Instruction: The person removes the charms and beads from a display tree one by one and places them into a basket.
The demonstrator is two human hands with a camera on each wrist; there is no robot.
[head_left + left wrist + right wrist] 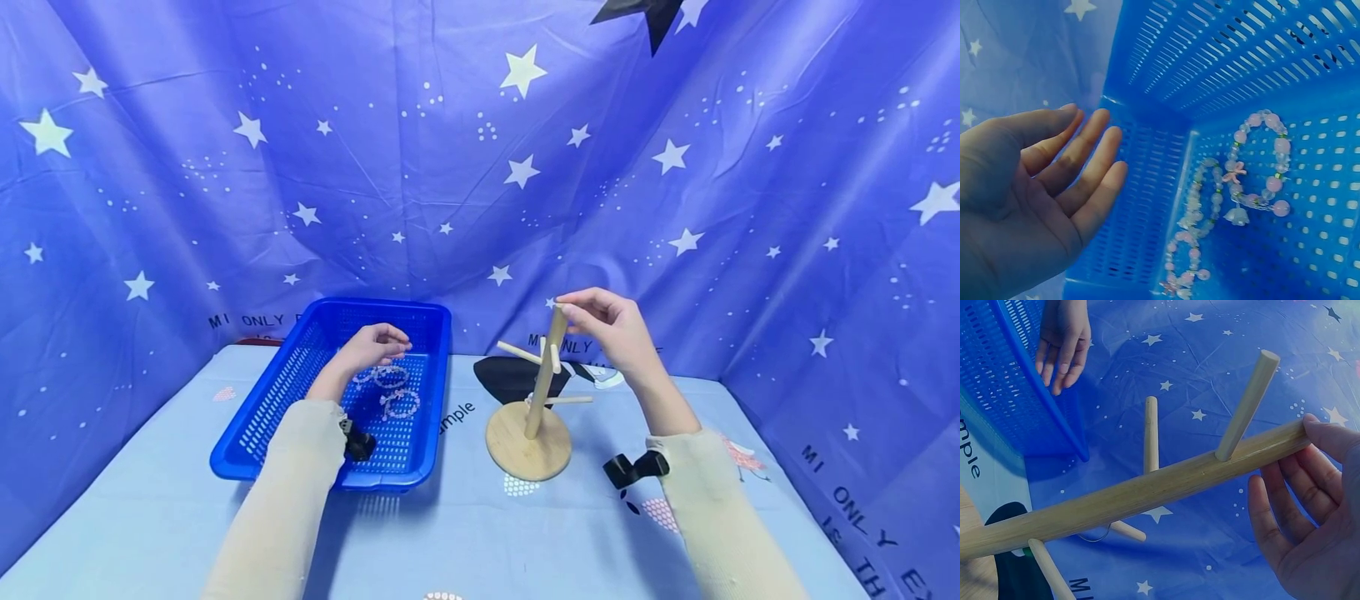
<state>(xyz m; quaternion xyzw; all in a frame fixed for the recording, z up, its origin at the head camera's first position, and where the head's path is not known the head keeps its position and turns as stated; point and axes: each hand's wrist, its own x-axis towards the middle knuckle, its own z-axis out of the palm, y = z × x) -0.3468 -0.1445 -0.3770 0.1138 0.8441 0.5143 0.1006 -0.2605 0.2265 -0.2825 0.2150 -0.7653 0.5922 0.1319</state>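
Observation:
My left hand [372,346] hovers over the blue plastic basket [437,417] with its fingers loosely bent and nothing in them. Below it, on the basket floor, lie beaded bracelets in pink and clear: one with a bow and flower charm [1282,147], the others [1216,199] bunched beside it. My right hand [618,329] pinches the top of a wooden peg stand [542,383] between thumb and fingers. The stand is upright on its round base [528,454], with pegs sticking out on different sides. A thin loop [1096,539] shows behind the post near a lower peg, mostly hidden.
Light blue printed cloth [480,542] covers the table, and the basket stands left of the peg stand. A purple-blue star curtain [420,192] hangs behind and along both sides. Black wrist cameras [633,469] sit on both sleeves.

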